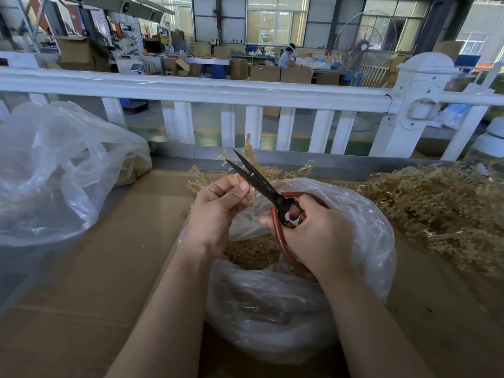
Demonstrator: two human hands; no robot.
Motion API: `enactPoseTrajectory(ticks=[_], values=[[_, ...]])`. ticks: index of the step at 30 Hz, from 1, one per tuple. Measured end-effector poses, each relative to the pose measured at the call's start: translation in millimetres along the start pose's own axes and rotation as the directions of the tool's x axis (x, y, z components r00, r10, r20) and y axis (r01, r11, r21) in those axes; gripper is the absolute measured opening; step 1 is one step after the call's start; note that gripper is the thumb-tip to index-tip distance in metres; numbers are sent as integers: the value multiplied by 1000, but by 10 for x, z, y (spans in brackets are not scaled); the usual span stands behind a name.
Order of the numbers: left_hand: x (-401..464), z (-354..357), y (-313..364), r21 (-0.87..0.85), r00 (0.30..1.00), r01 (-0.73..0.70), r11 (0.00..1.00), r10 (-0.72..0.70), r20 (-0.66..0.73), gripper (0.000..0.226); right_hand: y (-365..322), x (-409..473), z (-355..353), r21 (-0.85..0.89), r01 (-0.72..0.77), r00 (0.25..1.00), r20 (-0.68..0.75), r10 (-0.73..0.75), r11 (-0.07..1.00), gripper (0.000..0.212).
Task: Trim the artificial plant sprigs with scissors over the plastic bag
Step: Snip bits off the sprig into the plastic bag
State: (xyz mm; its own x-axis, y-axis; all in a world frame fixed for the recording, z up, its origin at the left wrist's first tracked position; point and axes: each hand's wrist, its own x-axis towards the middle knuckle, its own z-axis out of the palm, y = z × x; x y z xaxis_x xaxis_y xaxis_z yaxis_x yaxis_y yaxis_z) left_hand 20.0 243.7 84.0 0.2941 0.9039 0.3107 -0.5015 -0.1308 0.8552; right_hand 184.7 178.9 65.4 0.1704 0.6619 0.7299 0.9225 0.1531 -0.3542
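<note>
My left hand (pixel 218 208) pinches a tan artificial sprig (pixel 268 170) between thumb and fingers, holding it above the open clear plastic bag (pixel 368 241). My right hand (pixel 311 236) grips black scissors with red handles (pixel 261 186). The blades are slightly parted and point up to the left, right beside my left fingertips and the sprig's stem. Tan trimmings (pixel 253 252) lie inside the bag below both hands.
A big heap of tan sprigs (pixel 436 208) lies to the right on the cardboard-covered table (pixel 109 255). A second clear bag (pixel 54 173) with some sprigs sits at the left. A white railing (pixel 218 91) runs behind the table.
</note>
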Motion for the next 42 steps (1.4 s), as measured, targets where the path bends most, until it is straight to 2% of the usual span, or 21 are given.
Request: enactPoseTrajectory(ticks=[4,6,10,12,18,22,28,33,42], values=[[-6,27,12,-23,1000,21,1000,-21,-23,5,2,7,-8,1,-1,1000,-10,1,1000,60],[-6,42,30,-45,998,36,998,-38,-46,10,15,4,-5,-19,-2,1000,-15,1,1000,58],[0,16,58,-142,995,28,989,-42,-93,10,4,7,-9,-25,0,1000,-18,0,1000,55],[-4,12,69,-154,995,24,988,-39,-93,7,-3,7,-14,-13,8,1000,-7,-8,1000,56],[-7,-23,63,-243,996,58,968,-72,-51,20,30,-11,31,50,-11,999,43,9,999,63],[-4,-24,58,-257,996,52,965,-68,-51,18,20,-15,24,85,-41,998,52,37,996,66],[-4,28,57,-184,992,-31,983,8,-124,9,18,1,-25,26,-29,997,74,27,999,68],[7,55,45,-17,972,-133,991,127,-200,26,-3,19,-47,-30,-35,995,97,38,999,52],[-9,53,53,78,977,-198,977,204,-70,27,-3,39,-61,-50,-59,991,120,65,997,62]])
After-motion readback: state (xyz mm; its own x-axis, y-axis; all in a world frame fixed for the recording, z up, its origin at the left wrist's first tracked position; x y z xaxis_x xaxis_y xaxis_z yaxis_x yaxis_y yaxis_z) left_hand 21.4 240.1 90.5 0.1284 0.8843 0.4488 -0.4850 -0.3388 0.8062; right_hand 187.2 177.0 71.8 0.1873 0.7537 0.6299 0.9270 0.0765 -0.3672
